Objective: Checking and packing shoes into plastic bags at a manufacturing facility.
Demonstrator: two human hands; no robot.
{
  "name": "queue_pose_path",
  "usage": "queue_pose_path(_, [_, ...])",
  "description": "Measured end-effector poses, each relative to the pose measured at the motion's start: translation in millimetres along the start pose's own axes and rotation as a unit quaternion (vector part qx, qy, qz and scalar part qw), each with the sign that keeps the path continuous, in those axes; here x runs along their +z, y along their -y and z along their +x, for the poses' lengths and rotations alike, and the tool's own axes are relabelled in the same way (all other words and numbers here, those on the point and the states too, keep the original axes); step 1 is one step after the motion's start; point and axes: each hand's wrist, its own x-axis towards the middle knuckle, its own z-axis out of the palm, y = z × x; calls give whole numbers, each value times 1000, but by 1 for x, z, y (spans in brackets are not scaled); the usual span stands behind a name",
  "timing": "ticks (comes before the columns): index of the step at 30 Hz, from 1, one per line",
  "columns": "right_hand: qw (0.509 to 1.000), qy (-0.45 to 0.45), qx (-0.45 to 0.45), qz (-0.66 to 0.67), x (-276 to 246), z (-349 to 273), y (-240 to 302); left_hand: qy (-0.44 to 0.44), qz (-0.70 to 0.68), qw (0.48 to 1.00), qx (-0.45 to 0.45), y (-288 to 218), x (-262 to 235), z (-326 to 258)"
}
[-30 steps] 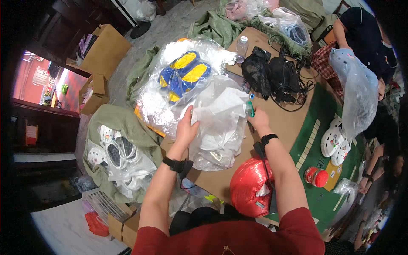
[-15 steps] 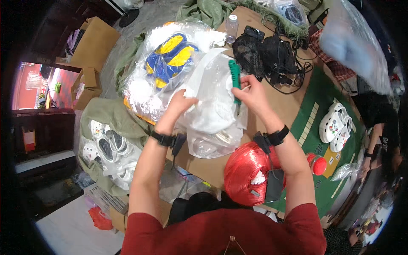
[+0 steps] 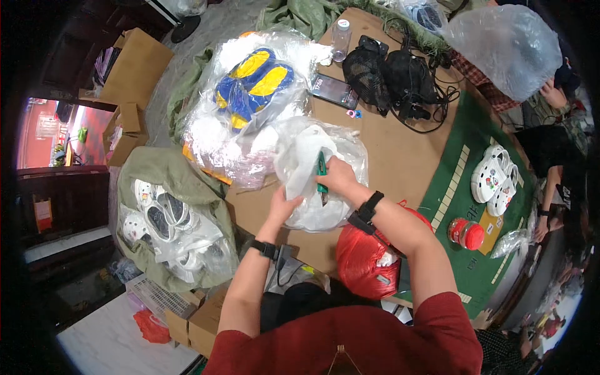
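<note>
A clear plastic bag [image 3: 347,147] with white material inside lies in front of me on the brown tabletop. At its lower left side my left hand [image 3: 284,206] is closed on the plastic. My right hand [image 3: 339,177] grips a slim green hand-held tool [image 3: 321,167] over the middle of the bag. Fingers and plastic cover part of this tool, and its exact kind cannot be made out. Beyond the bag, to the left, blue-and-yellow slippers [image 3: 256,81] lie on shiny clear wrapping. A dark phone [image 3: 335,91] rests just past the bag.
A red twine roll [image 3: 359,259] stands by my right forearm. White clogs [image 3: 494,181] and a red-lidded jar [image 3: 467,234] occupy the green mat. Black mesh pouches with cables [image 3: 409,81] lie farther back. An open sack [image 3: 140,169] holds white shoes. Another person's hand [image 3: 553,94] is at right.
Both hands have come nearer to me, bringing the bag and the green tool along, and the bag is now bunched up. The phone has come into sight. Another person's plastic bag has shifted.
</note>
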Motion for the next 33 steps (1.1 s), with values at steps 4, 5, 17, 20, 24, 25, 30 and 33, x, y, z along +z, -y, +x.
queue_pose_path(4, [995,37,71,64,-4,16,-22,5,255,963,87,-49,-6,34])
queue_pose_path(5, [990,-8,85,112,-10,16,-23,8,254,963,87,-67,-6,43])
queue_pose_path(17, [918,-173,-298,-195,-64,33,-35,16,373,922,106,-101,4,114])
queue_pose_path(20, [895,-81,-319,-302,-69,47,-52,21,302,947,111,-103,13,113])
queue_pose_path(24, [872,-112,-433,-202,-93,41,-44,-17,315,940,127,-80,-12,116])
queue_pose_path(25, [873,-119,-444,-164,-101,38,-50,-6,323,940,106,-81,-11,116])
queue_pose_path(30, [872,19,-176,456,-103,12,-51,-5,269,958,95,-69,-16,114])
queue_pose_path(33, [697,76,-78,708,-111,-3,-40,-34,288,953,82,-69,-13,112])
